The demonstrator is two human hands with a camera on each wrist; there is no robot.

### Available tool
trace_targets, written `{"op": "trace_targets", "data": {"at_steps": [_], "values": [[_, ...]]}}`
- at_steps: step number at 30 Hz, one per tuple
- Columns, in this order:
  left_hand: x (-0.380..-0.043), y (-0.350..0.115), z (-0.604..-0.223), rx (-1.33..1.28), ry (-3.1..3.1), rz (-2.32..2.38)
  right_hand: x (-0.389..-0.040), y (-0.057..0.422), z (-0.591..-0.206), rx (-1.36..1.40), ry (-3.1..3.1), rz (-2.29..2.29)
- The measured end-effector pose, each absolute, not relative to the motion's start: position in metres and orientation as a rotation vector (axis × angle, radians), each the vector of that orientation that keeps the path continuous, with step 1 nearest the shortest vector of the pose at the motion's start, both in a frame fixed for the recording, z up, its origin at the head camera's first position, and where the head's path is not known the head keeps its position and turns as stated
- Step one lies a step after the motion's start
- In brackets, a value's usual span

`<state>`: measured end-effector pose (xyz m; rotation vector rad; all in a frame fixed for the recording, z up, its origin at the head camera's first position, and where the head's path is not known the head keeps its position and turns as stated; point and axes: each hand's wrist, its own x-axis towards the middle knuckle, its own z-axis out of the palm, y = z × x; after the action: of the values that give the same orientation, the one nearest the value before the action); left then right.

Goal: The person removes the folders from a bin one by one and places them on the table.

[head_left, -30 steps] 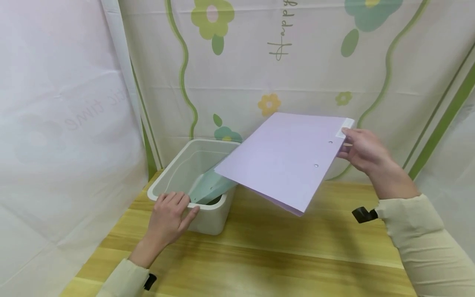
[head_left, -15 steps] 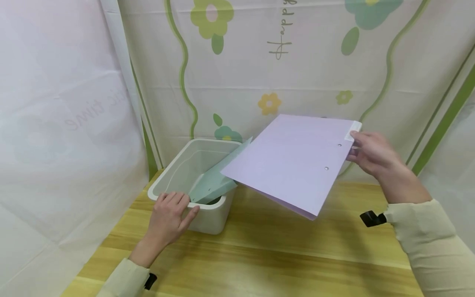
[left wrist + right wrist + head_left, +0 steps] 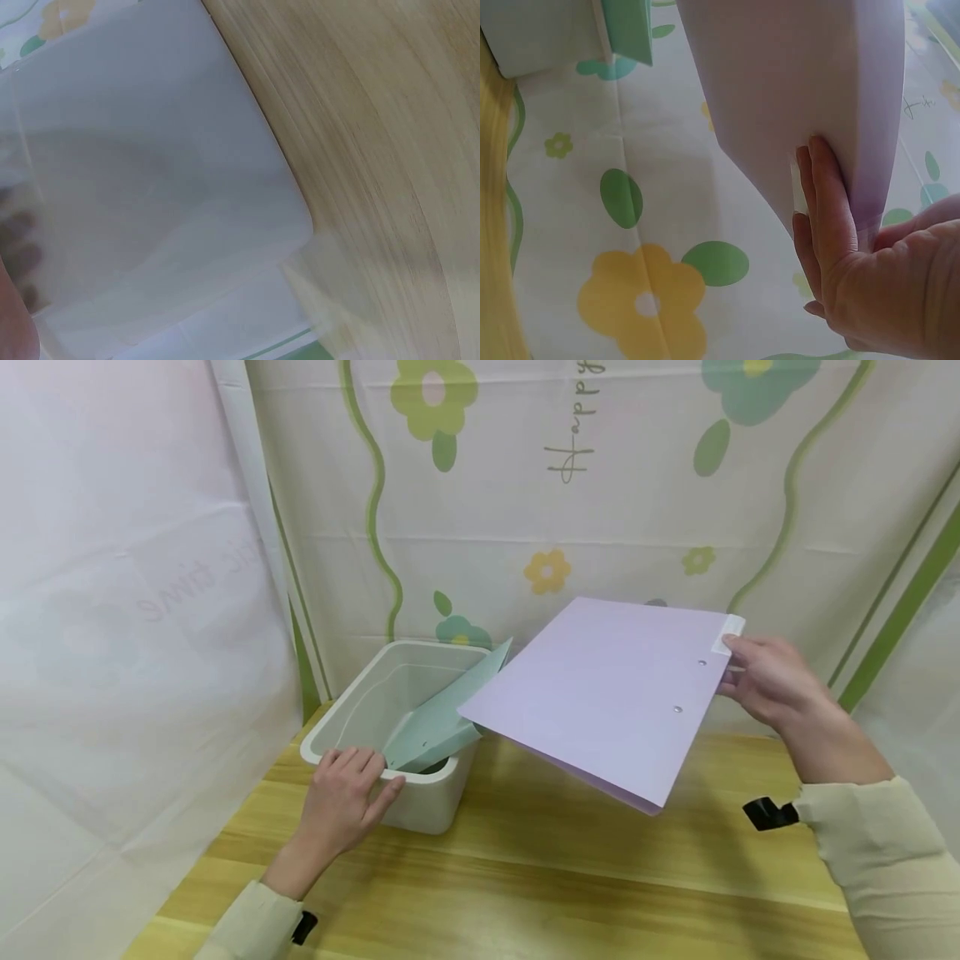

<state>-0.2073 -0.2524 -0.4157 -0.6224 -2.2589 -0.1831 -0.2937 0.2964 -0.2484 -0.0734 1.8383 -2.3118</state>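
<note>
My right hand (image 3: 776,681) pinches a purple file folder (image 3: 592,693) by its far right corner, thumb on the white label and fingers underneath. The folder hangs tilted in the air above the table, its left corner close to the bin. In the right wrist view, several fingers (image 3: 829,202) lie along the folder's underside. My left hand (image 3: 341,806) grips the near rim of a white plastic bin (image 3: 427,806), fingers over the inside and thumb outside. A green folder (image 3: 442,714) leans inside the bin and sticks out past its right rim.
The bin stands at the left back of a wooden table (image 3: 525,893). A white flowered cloth (image 3: 480,493) hangs close behind, with more cloth on the left and right sides.
My right hand has drawn the purple folder to the right and slightly nearer, uncovering more of the green folder. The left hand has kept its place on the bin rim.
</note>
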Motion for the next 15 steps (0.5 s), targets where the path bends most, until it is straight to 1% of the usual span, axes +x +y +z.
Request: {"op": "trace_targets", "data": {"at_steps": [15], "values": [[-0.208,-0.252,-0.418,-0.621,-2.266,-0.184,-0.29,0.31,-0.254,-0.03,1.795,-2.331]]}}
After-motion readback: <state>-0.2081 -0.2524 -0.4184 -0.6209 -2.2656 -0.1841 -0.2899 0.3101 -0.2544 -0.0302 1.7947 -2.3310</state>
